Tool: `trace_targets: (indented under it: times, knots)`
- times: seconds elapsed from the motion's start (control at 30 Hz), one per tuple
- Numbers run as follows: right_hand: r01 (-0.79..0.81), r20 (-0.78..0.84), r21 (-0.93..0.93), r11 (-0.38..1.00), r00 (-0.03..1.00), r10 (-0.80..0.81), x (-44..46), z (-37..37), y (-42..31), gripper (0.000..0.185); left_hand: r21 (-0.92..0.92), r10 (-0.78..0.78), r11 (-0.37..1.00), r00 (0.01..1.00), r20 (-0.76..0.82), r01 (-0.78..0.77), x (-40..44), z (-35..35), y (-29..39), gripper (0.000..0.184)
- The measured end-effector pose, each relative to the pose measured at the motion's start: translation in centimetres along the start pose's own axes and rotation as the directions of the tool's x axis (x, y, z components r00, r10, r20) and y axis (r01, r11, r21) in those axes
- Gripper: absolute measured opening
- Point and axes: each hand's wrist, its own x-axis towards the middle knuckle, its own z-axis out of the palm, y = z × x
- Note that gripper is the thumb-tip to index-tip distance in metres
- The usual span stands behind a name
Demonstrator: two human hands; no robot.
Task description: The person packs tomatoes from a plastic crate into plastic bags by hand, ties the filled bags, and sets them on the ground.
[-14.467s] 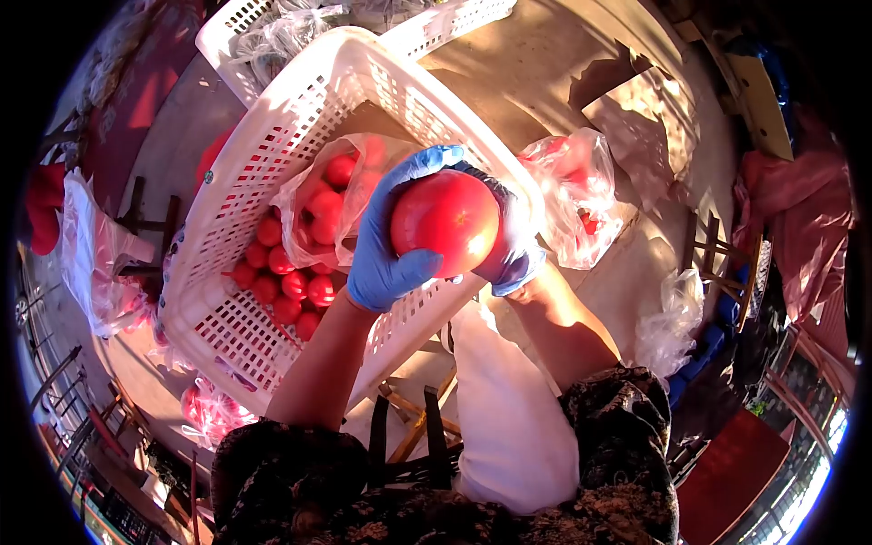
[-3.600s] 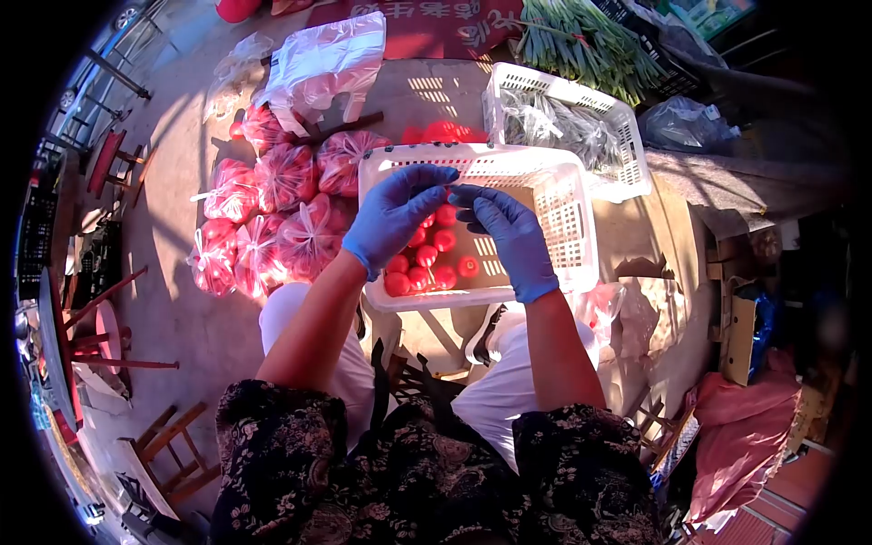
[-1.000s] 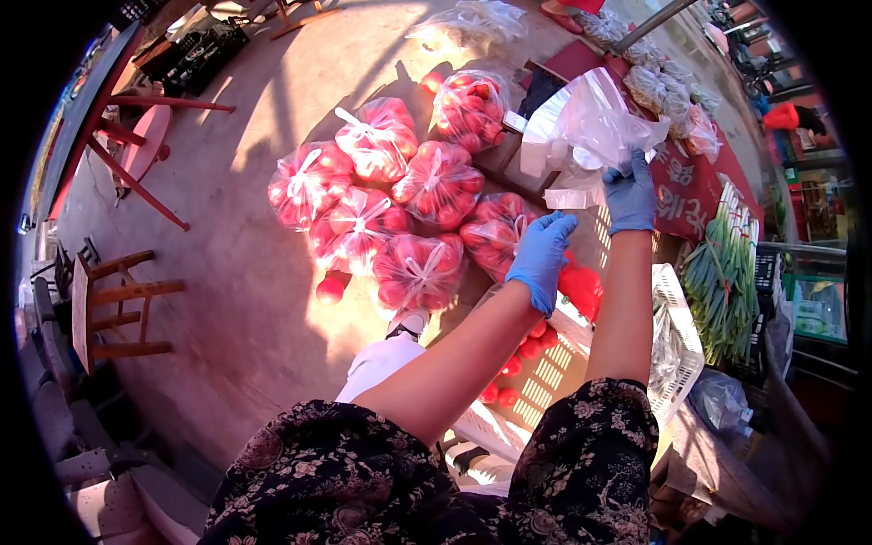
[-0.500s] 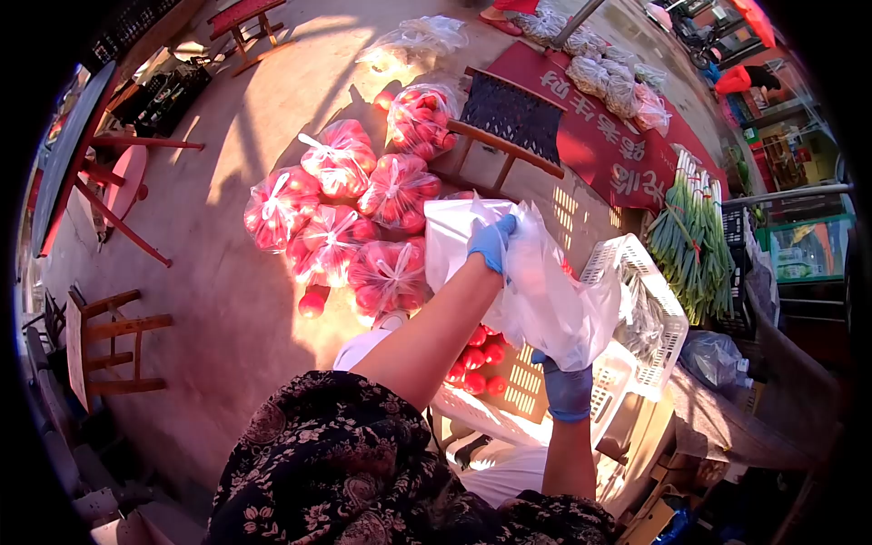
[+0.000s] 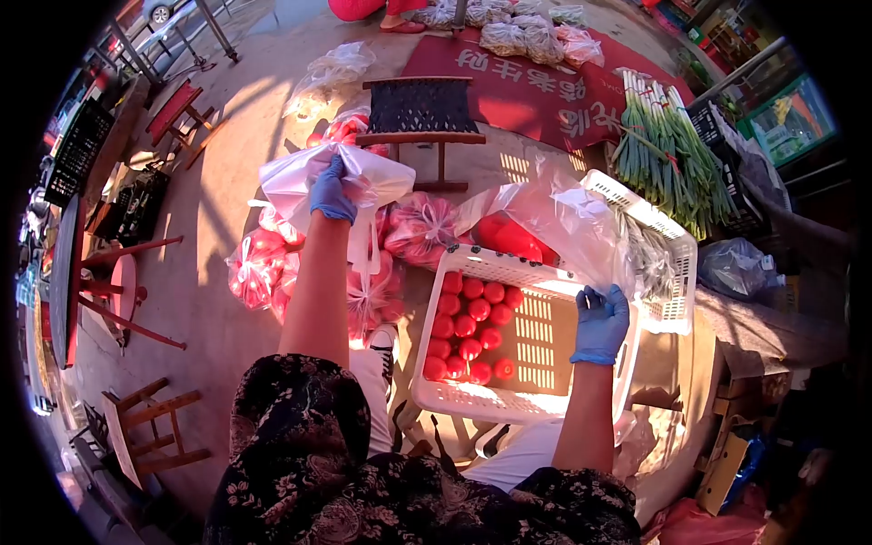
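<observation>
My left hand (image 5: pixel 333 193), in a blue glove, is closed on a stack of white plastic bags (image 5: pixel 292 185), above the filled bags of tomatoes at the left. A clear plastic bag (image 5: pixel 581 222) stretches out at the right, its lower end pinched in my gloved right hand (image 5: pixel 601 325). Between the hands stands a white slatted crate (image 5: pixel 472 400), with red tomatoes (image 5: pixel 465 325) in its left part. My right hand is over the crate's right side. Knotted bags of tomatoes (image 5: pixel 422 227) lie on the ground left of the crate.
A dark-topped folding stool (image 5: pixel 422 107) stands beyond the bags, beside a red mat (image 5: pixel 518 86). Green onions (image 5: pixel 668 150) and a second white crate (image 5: pixel 681 272) are at the right. A wooden stool (image 5: pixel 163 427) is at the lower left. Part of another person's foot (image 5: pixel 402 27) shows at the top.
The view has turned. My left hand has carried the white bags off to the left, over the tomato bags. My right hand has drawn a clear bag away to the right. The stool top is uncovered.
</observation>
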Motion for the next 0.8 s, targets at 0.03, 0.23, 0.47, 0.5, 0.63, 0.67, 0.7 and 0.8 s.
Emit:
trace_targets:
  times: [0.03,0.23,0.47,0.5,0.63,0.67,0.7,0.8]
  knots:
    - [-0.009,0.008,-0.064,0.998,1.0,0.009,0.0,0.0,0.3,0.009,0.109,0.047,0.992,0.988,0.144,-0.063,1.7,0.5,0.4,0.021]
    - [-0.144,0.024,-0.374,0.916,0.986,0.165,-1.6,1.3,2.8,0.024,0.18,0.048,0.975,0.916,0.399,-0.13,6.4,10.9,4.0,0.013]
    - [-0.29,0.023,-0.453,0.843,0.941,0.336,-1.5,1.2,4.1,0.022,0.495,-0.277,0.842,0.96,0.052,0.216,25.2,0.4,-4.6,0.032]
    - [-0.316,0.017,-0.467,0.826,0.93,0.366,-1.8,1.4,4.1,0.023,0.358,-0.358,0.87,0.934,-0.016,0.34,23.4,-0.6,-5.5,0.04]
    - [-0.331,0.026,-0.506,0.797,0.917,0.398,-2.2,1.1,3.9,0.02,0.338,-0.151,0.902,0.928,-0.339,0.27,15.9,-1.3,-6.3,0.04]
    - [-0.332,0.03,-0.509,0.794,0.915,0.401,-2.3,1.1,3.8,0.018,0.335,-0.094,0.915,0.928,-0.36,0.223,19.1,-5.8,-8.5,0.038]
    - [-0.332,0.032,-0.519,0.788,0.913,0.406,-2.3,1.2,3.4,0.019,0.3,-0.114,0.927,0.929,-0.353,0.227,18.0,-5.9,-8.3,0.036]
    - [-0.248,0.008,-0.555,0.794,0.953,0.304,-2.2,0.6,3.1,0.021,0.278,-0.176,0.924,0.936,-0.305,0.264,12.3,-3.2,-5.7,0.031]
